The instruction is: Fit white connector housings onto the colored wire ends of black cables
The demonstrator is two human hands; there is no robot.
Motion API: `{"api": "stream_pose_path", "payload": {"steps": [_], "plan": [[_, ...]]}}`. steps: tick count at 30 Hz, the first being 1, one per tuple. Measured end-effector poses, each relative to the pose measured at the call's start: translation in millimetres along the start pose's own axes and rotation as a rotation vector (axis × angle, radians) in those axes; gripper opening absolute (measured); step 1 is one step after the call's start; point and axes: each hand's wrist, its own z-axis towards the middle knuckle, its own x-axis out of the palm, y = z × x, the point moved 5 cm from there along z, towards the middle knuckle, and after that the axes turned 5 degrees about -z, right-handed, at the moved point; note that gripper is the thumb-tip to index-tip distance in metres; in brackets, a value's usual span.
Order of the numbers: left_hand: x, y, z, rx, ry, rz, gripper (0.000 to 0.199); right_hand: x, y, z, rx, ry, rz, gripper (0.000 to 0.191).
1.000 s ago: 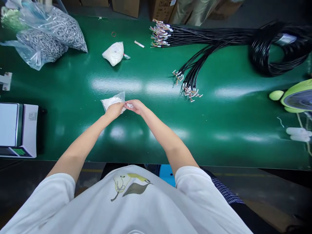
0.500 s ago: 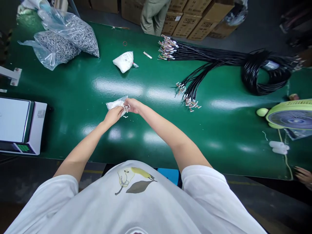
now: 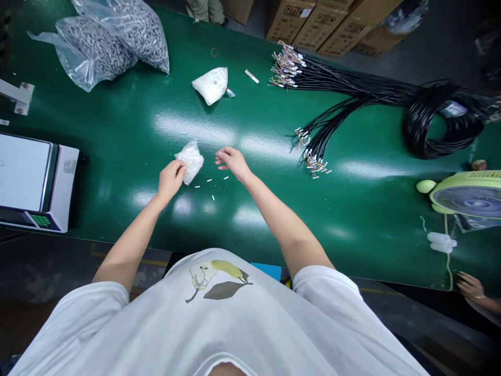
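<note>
My left hand [image 3: 171, 178] pinches the lower left side of a small clear plastic bag [image 3: 191, 164] full of white pieces, tilted just above or on the green table. To its right, my right hand [image 3: 234, 163] hovers apart from the bag, fingers loosely bent and spread, with nothing visible in them. Several small white connector-like pieces [image 3: 209, 180] lie scattered on the table between and below my hands. Farther back sits a second, tied bag of white pieces [image 3: 211, 86], with a labelled face up.
Large bags of grey parts [image 3: 113, 47] lie at back left, a scale [image 3: 62, 188] at left. Black cable bundles [image 3: 352, 89] stretch across the back right. A green fan [image 3: 465, 193] stands at right, near another person's hand [image 3: 470, 286]. A white strip [image 3: 251, 76] lies at the back.
My right hand has come away from the bag and moved right. The white pieces that were by its fingers now lie spread on the table. The camera view has shifted.
</note>
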Motion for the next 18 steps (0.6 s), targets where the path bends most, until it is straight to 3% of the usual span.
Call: {"api": "stream_pose_path", "payload": {"steps": [3,6,8,12,15,18], "plan": [[-20.7,23.1,-13.9,-0.069,-0.161,-0.048,0.016,6.4,-57.8,-21.9,0.053,-0.123,-0.209,0.014],[-34.9,42.4,-28.5,-0.118,-0.266,-0.117,0.014,26.7,-89.3,-40.1,0.005,-0.119,-0.358,0.015],[-40.8,50.2,-35.9,-0.149,-0.315,-0.167,0.014,41.7,-91.3,-41.1,-0.061,-0.066,-0.436,0.019],[-44.7,53.2,-40.7,-0.168,-0.312,-0.176,0.013,64.5,-70.9,-20.1,-0.181,0.054,-0.560,0.019],[-45.2,52.9,-40.1,-0.161,-0.285,-0.188,0.014,71.0,-60.8,-7.5,-0.184,0.088,-0.644,0.019],[-45.0,55.4,-40.3,-0.161,-0.266,-0.211,0.015,73.5,-67.0,-17.8,-0.126,0.081,-0.710,0.019]]}}
